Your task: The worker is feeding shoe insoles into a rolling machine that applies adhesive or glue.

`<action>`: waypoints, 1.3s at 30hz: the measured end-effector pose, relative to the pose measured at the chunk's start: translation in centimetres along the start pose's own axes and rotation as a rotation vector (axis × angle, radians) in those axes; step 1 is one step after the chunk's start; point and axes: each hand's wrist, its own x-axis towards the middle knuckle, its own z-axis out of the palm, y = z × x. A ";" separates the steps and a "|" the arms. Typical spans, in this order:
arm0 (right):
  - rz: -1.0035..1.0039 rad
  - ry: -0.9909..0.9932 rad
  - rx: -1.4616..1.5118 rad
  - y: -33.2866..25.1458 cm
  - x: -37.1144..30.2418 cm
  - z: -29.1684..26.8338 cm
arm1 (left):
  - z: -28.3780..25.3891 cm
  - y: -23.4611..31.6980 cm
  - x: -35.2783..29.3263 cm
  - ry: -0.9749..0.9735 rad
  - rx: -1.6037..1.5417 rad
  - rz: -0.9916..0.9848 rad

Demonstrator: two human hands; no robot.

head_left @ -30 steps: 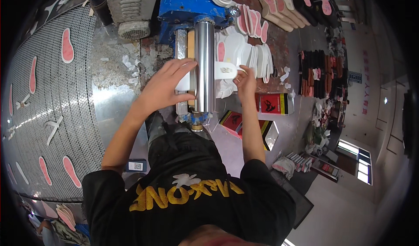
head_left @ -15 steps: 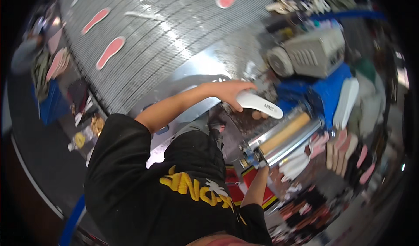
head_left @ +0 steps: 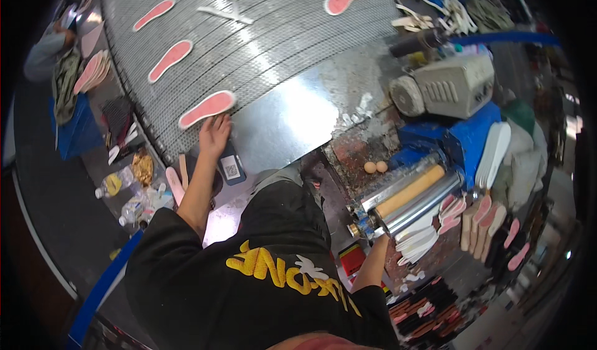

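Observation:
My left hand (head_left: 214, 135) is open, palm down, its fingers stretched toward the near edge of a pink insole with a white rim (head_left: 208, 109). The fingertips are at or just beside that edge; contact is hard to tell. The insole lies pink side up on a metal mesh belt (head_left: 261, 58). Down at the right, my right hand (head_left: 381, 240) is at the near end of a roller machine with a tan roller (head_left: 410, 191) between shiny ones. Its fingers are mostly hidden there. Beside it lies a stack of white insoles (head_left: 416, 244).
More pink insoles (head_left: 170, 61) and white strips (head_left: 225, 14) lie on the belt. A grey motor (head_left: 448, 86) stands beyond the rollers, near two round tan balls (head_left: 375, 167). A dark flat device (head_left: 232, 170) lies by my left wrist. Bottles (head_left: 130, 212) stand at left.
My left hand has swung left from near the rollers, where it held a white insole, to the belt. It has let go, and a pink-faced insole lies there. My right hand stays by the rollers.

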 end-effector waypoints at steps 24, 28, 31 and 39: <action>-0.416 0.529 -0.140 -34.3 14.2 -18.7 | -4.0 12.2 9.5 0.097 2.300 0.770; -0.187 0.307 0.548 -33.4 14.7 -19.4 | -1.4 9.5 6.4 0.247 2.285 0.836; -0.240 0.290 0.591 -32.2 15.0 -19.7 | 0.3 8.9 5.2 0.398 2.345 0.689; -0.365 0.438 0.392 -31.7 15.2 -18.8 | 1.2 9.5 5.0 0.383 2.372 0.554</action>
